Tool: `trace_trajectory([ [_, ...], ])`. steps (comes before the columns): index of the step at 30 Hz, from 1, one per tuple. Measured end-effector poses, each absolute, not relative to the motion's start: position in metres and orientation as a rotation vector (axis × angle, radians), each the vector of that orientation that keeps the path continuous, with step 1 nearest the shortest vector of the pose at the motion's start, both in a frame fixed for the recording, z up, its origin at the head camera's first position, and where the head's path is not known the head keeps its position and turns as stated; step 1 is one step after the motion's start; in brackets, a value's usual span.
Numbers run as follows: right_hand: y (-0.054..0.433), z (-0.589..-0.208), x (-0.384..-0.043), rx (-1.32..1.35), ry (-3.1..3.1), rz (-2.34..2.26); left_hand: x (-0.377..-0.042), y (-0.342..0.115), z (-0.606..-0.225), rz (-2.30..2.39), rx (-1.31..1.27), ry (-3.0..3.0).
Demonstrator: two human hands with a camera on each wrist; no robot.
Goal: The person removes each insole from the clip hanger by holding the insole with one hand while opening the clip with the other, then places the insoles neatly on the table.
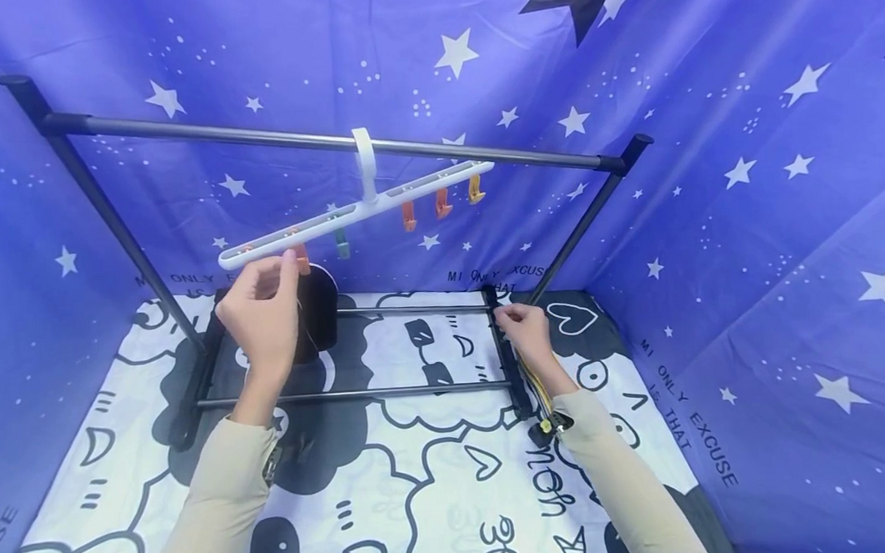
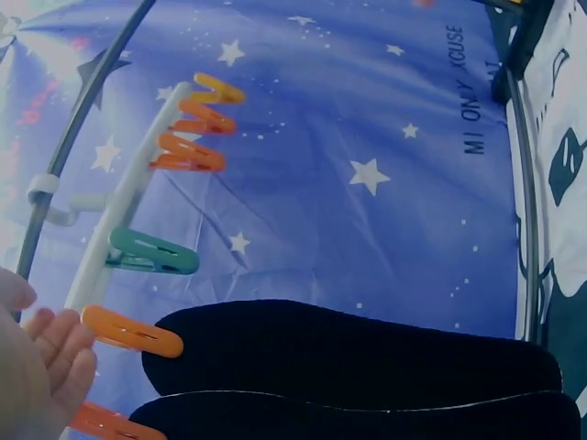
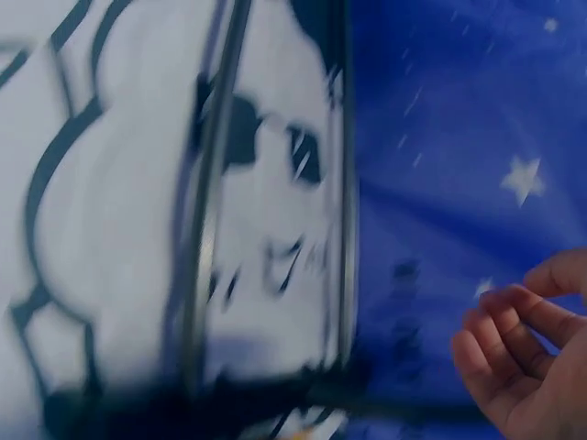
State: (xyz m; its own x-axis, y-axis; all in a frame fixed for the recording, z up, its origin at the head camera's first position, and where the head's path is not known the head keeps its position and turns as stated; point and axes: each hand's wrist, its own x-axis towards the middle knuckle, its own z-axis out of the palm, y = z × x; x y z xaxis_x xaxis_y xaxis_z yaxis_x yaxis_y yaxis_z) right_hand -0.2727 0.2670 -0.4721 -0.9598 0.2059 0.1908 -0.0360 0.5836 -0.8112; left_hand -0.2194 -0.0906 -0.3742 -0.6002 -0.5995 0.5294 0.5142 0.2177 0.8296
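Observation:
A white clip hanger (image 1: pixel 401 197) hooks over the top rail of a black metal rack. Along it hang a yellow clip (image 2: pixel 218 90), a green clip (image 2: pixel 154 252) and several orange clips. Two black flat pieces with rounded ends and a thin pale edge (image 2: pixel 348 357) hang at its left end, meeting an orange clip (image 2: pixel 133 332). My left hand (image 1: pixel 264 315) is beside that clip, fingers bent; a gap shows between thumb and fingers in the left wrist view. Low by the rack's right side, my right hand (image 1: pixel 526 332) is loosely curled and holds nothing.
The rack's top rail (image 1: pixel 247 135) spans two slanted posts, with lower bars (image 1: pixel 418 390) near the patterned black and white cloth (image 1: pixel 409 495). Blue star-printed curtains (image 1: pixel 777 209) surround it. Yellow and dark cables (image 1: pixel 534 380) run along the right forearm.

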Motion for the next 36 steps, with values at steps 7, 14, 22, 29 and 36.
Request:
trace_trajectory([
  [7,0.208,-0.453,-0.284,0.113,-2.431,1.591,-0.214,-0.087,-0.38,-1.431,0.162,-1.783],
  [14,0.151,-0.438,-0.294,0.329,-2.361,1.757,-0.224,-0.085,-0.382,-1.361,0.142,-1.89],
  [22,0.108,-0.422,-0.292,0.526,-2.408,1.829,-0.236,-0.092,-0.377,-1.404,0.126,-1.911],
  [29,0.087,-0.416,-0.292,0.636,-2.447,1.748,-0.242,-0.094,-0.376,-1.625,-0.032,-1.828],
  [36,0.076,-0.421,-0.287,0.55,-2.475,1.794,-0.244,-0.095,-0.379,-1.869,-0.025,-1.679],
])
